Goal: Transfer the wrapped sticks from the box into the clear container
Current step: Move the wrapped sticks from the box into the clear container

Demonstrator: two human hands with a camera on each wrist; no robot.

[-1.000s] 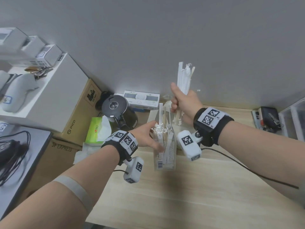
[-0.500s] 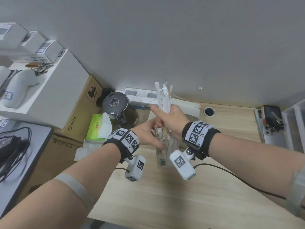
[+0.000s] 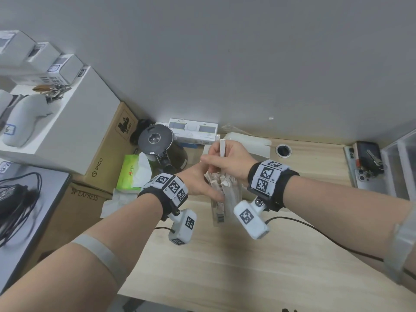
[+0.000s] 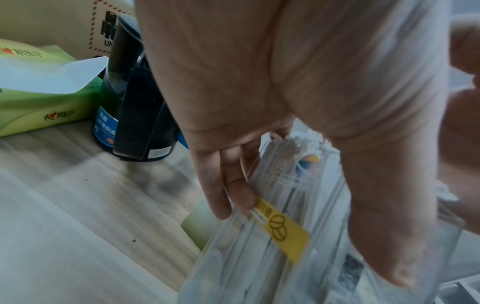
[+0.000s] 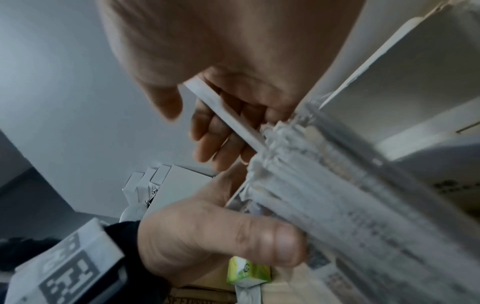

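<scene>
A clear container (image 3: 219, 212) stands on the wooden desk (image 3: 247, 266), packed with paper-wrapped sticks (image 3: 221, 181). My left hand (image 3: 200, 183) grips its side; in the left wrist view the fingers (image 4: 233, 191) curl round the clear wall (image 4: 233, 257) beside a yellow label. My right hand (image 3: 227, 158) sits just above the container's mouth, fingers closed on a wrapped stick (image 3: 222, 147) whose top pokes above the fist. The right wrist view shows that stick (image 5: 228, 117) running down into the packed bundle (image 5: 324, 174). The white box (image 3: 249, 143) lies behind, against the wall.
A black kettle (image 3: 157, 143) and a green tissue pack (image 3: 132, 172) stand left of the container. Cardboard boxes (image 3: 108, 149) are stacked further left. Phones and keys (image 3: 367, 167) and clear bins (image 3: 400, 163) sit at the right. A cable hole (image 3: 283, 150) is near the wall.
My right hand came from the box with a fistful of sticks and lowered them into the container; only one stick end now shows above the fist. The left hand kept hold of the container.
</scene>
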